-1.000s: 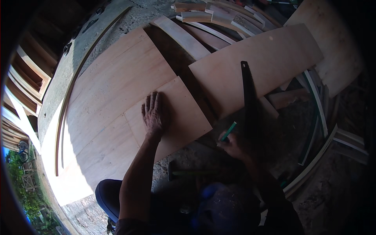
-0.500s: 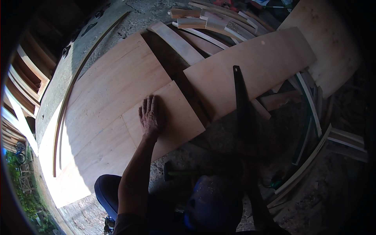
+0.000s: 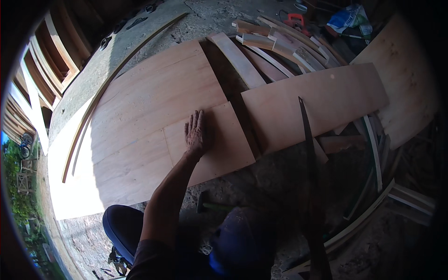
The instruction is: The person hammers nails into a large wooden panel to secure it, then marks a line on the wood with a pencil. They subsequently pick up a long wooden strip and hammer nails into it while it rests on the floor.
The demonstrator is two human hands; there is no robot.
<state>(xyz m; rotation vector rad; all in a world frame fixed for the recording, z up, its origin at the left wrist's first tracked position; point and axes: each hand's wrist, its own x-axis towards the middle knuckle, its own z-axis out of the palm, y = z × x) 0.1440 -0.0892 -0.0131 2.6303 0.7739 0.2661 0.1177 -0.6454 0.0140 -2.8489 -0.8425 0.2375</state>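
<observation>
My left hand (image 3: pixel 196 136) lies flat, fingers stretched, on a small rectangular plywood piece (image 3: pixel 228 144). This piece rests on the near right part of a large plywood sheet (image 3: pixel 140 102). Off to the right, my right hand (image 3: pixel 311 223) is in deep shadow, closed around the handle end of a handsaw (image 3: pixel 308 135). The dark blade points away from me, its tip over a long plywood panel (image 3: pixel 345 91), and it looks narrow, nearly edge-on. Fingers and handle are hard to make out. Between my knees and the sheet lies a hammer (image 3: pixel 202 201) with a green handle.
Wooden offcuts (image 3: pixel 280 42) are heaped beyond the panel, near a red tool (image 3: pixel 295 21) and a blue-and-white bag (image 3: pixel 350 21). A long wooden strip (image 3: pixel 105 86) runs along the sheet's left side. Another plywood board (image 3: pixel 406 84) leans at far right, above loose strips (image 3: pixel 373 149).
The whole view has shifted, with the scene lower and further right. The saw has turned, so its blade looks narrower. My left hand stays on the small plywood piece.
</observation>
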